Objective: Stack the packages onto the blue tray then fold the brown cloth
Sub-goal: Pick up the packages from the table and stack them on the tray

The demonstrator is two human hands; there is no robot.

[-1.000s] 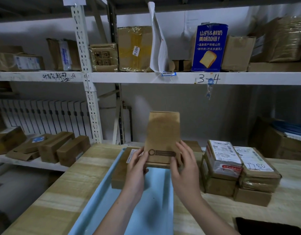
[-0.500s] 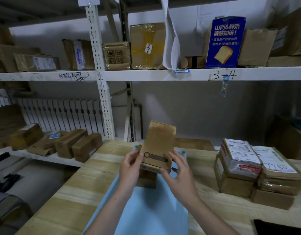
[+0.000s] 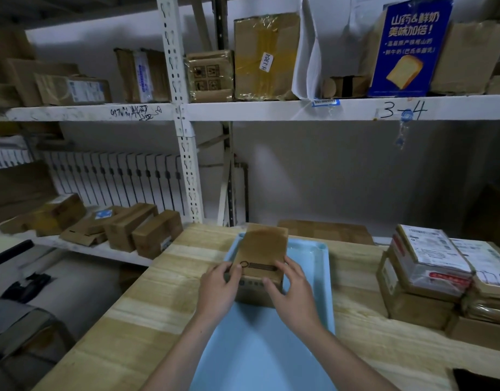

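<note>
A flat brown package (image 3: 261,251) with a dark printed strip lies on top of another brown box (image 3: 254,294) at the far left of the blue tray (image 3: 313,277). My left hand (image 3: 219,289) holds its near left corner and my right hand (image 3: 292,293) holds its near right corner, fingers curled over the edge. A stack of labelled packages (image 3: 429,275) stands on the wooden table (image 3: 158,292) to the right of the tray. A dark cloth corner (image 3: 480,380) shows at the bottom right edge.
White metal shelving (image 3: 271,110) with cardboard boxes and a blue bread box (image 3: 409,49) rises behind the table. A lower shelf at the left carries several brown boxes (image 3: 141,230). The table's left edge drops to the floor.
The package came down from a tilted, raised position and now lies flat on the box in the tray. Both hands followed it down. The camera view shifted left.
</note>
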